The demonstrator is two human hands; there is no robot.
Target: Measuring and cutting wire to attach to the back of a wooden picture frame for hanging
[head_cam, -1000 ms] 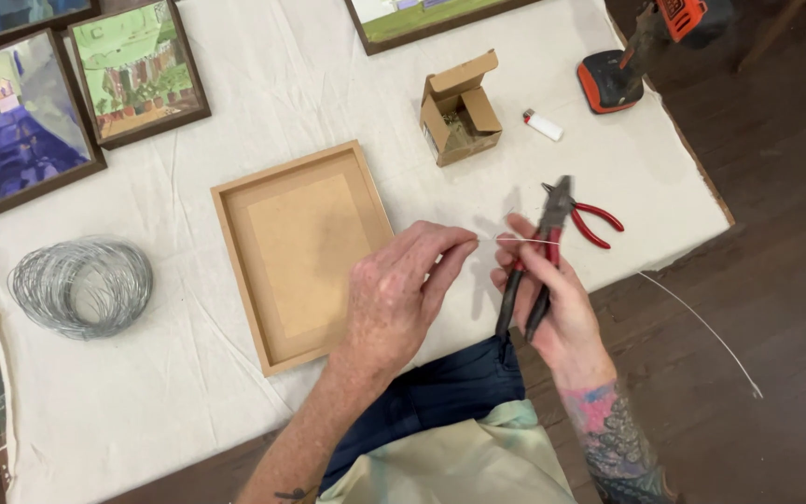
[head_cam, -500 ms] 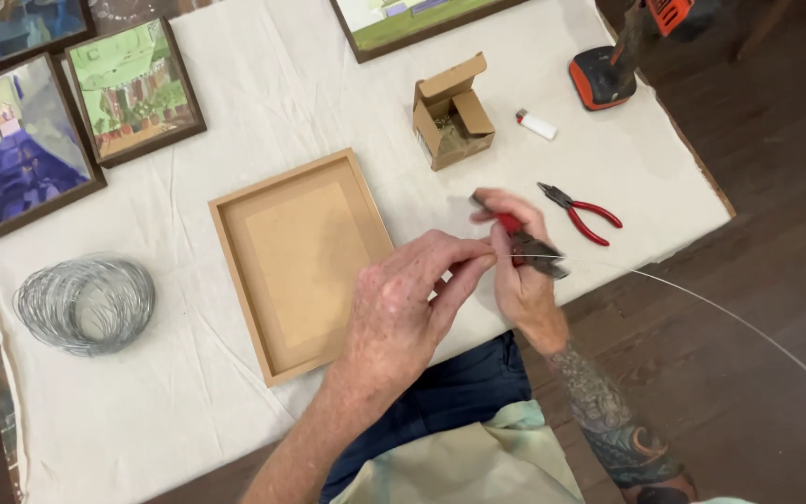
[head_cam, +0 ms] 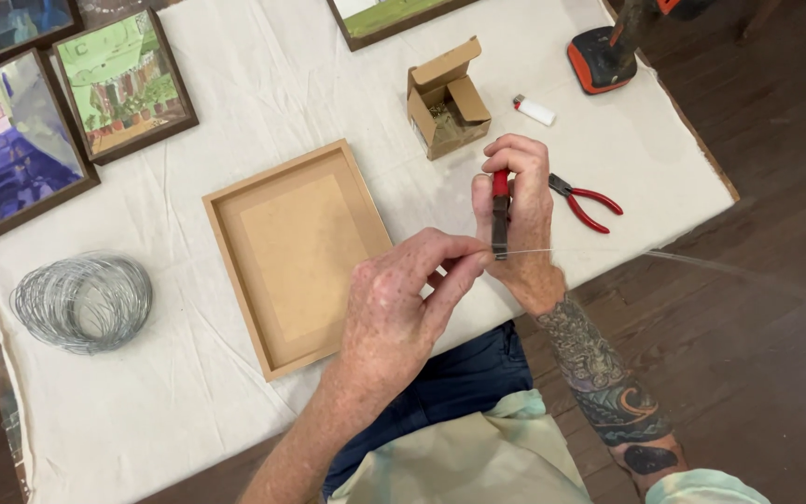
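Right hand (head_cam: 520, 219) grips red-handled cutters (head_cam: 500, 215) clamped on a thin wire (head_cam: 552, 250), left hand (head_cam: 403, 308) pinching that wire just left of them, near the tabletop's (head_cam: 188, 411) front edge. Wooden frame (head_cam: 291, 257) sits left.

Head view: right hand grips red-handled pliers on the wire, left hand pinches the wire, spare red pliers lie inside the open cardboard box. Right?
Not quite. In the head view the spare red pliers lie on the white cloth, right of the cardboard box, not inside it. The rest holds.

The bench (head_cam: 198, 411), draped in white cloth, carries framed pictures (head_cam: 123, 84), a wire coil (head_cam: 81, 303), a cardboard box (head_cam: 445, 98) and red pliers (head_cam: 585, 198).
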